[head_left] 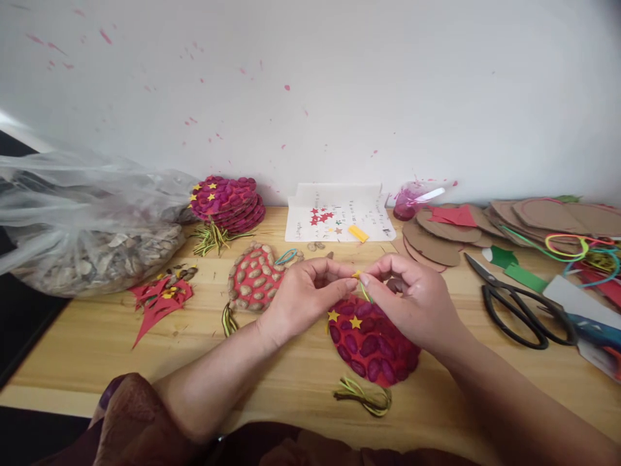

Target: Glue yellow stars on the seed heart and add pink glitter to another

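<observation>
Thumb and fingertips of my left hand [310,294] pinch one side of a small yellow paper star [357,275]. My right hand [412,298] pinches the star's other side, so both hands hold it just above the table. Below them lies a round red craft piece [376,343] covered with purple-painted shells, its upper part hidden by my right hand. Two more yellow stars [356,321] sit near its left edge. A green and yellow cord loop [365,293] shows at its top. In front of it is a bundle of yellow-brown thread [366,396].
Left of my hands lies a heart-shaped peanut-shell piece [252,278]. Further left are red paper scraps [160,301] and a plastic bag of shells [101,255]. Purple pieces [226,204] are stacked behind. Black scissors [521,307] and cardboard shapes [434,239] lie at the right.
</observation>
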### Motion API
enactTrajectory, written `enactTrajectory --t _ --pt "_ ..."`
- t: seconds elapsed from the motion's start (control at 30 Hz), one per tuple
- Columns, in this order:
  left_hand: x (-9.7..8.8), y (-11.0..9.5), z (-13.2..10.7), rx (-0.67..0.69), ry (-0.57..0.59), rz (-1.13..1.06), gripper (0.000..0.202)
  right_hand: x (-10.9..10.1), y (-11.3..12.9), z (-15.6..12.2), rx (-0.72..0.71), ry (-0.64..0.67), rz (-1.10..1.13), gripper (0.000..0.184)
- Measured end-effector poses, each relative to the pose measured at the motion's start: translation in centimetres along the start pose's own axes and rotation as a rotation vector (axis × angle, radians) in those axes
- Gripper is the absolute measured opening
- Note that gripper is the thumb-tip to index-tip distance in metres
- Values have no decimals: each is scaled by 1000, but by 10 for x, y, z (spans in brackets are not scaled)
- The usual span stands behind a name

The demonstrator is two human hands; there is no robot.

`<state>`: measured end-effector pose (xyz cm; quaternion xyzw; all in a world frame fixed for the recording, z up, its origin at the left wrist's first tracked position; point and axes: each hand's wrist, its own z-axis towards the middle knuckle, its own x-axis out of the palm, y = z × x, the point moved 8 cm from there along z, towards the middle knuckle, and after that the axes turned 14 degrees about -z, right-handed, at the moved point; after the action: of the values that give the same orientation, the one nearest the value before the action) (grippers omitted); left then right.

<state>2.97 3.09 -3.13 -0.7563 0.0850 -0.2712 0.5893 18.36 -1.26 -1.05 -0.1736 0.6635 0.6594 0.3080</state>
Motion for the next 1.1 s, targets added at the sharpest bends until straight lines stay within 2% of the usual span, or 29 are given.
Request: enactTrajectory --t 0.1,0.2,0.4,0.57,0.73,0.93,1.1 --pt "-1 -1 1 54 -29 42 22 -5 9 -6 -64 -89 -112 14" --pt "-4 -2 3 84 -57 68 18 -5 11 -6 -90 -102 -141 16" --pt "-3 -4 6 15 -14 7 21 1 -7 6 42 95 162 31" --pt "-3 -2 7 -2 6 -2 25 9 -6 8 69 257 313 36" --pt "1 2 5 -16 77 -12 28 18 -6 4 104 310 370 34" --pt "9 4 3 -49 217 -109 39 31 -14 0 183 484 526 37" --pt "11 8 5 -76 247 -176 40 31 -12 0 190 492 591 34"
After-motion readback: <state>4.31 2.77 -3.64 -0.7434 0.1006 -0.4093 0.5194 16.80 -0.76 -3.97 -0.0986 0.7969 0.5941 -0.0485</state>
